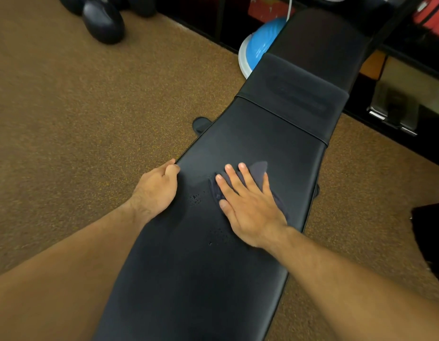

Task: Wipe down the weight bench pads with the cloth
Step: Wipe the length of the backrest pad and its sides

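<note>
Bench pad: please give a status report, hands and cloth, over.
Left hand grips bench pad at its left edge. Right hand flat, pressing cloth on the pad. Droplets beside cloth; no obstacle seen.

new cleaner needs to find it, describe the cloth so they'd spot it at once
A long black bench runs up the middle of the brown floor. On its nearest pad the right hand lies flat, and the cloth is the small crumpled thing under it. It is matt and blue-grey, unlike the smooth, shiny black pad around it.
</note>
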Demonstrator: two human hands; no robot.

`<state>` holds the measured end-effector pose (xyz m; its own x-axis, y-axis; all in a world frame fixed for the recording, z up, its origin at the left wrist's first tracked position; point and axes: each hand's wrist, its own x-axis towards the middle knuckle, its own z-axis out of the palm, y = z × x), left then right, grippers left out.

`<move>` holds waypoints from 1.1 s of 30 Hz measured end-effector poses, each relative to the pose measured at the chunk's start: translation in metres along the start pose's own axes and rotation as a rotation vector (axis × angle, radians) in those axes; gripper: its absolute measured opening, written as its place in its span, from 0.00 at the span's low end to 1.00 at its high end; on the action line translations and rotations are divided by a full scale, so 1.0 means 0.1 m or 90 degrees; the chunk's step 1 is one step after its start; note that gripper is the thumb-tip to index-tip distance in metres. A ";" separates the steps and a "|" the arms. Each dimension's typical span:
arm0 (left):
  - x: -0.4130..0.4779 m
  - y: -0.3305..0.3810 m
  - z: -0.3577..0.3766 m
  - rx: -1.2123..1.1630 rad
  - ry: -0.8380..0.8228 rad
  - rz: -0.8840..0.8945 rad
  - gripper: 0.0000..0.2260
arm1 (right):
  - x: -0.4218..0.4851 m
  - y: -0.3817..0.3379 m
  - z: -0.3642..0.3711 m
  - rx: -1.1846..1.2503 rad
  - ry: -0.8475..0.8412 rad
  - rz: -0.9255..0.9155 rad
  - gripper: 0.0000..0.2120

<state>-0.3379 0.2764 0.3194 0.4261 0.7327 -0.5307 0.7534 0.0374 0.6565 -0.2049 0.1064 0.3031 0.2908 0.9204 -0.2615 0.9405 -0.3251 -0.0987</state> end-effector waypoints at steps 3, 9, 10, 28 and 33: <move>0.01 -0.01 0.00 -0.003 0.001 0.002 0.21 | 0.06 0.00 -0.01 -0.015 0.001 -0.005 0.26; -0.03 0.01 -0.01 0.007 -0.001 0.004 0.21 | -0.22 0.01 0.09 -0.005 -0.007 -0.005 0.26; -0.03 0.01 -0.01 0.003 -0.003 0.001 0.21 | -0.29 0.01 0.13 -0.007 -0.009 -0.003 0.26; 0.09 -0.05 -0.02 -0.036 0.012 -0.017 0.20 | 0.51 -0.25 -0.11 -0.014 0.010 -0.047 0.25; 0.06 -0.06 -0.04 -0.048 -0.008 -0.001 0.20 | 0.12 -0.13 0.00 -0.005 0.002 -0.089 0.25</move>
<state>-0.3417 0.2834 0.3148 0.4324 0.7235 -0.5381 0.7142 0.0895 0.6942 -0.2138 0.1213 0.3012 0.1570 0.9572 -0.2432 0.9733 -0.1918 -0.1265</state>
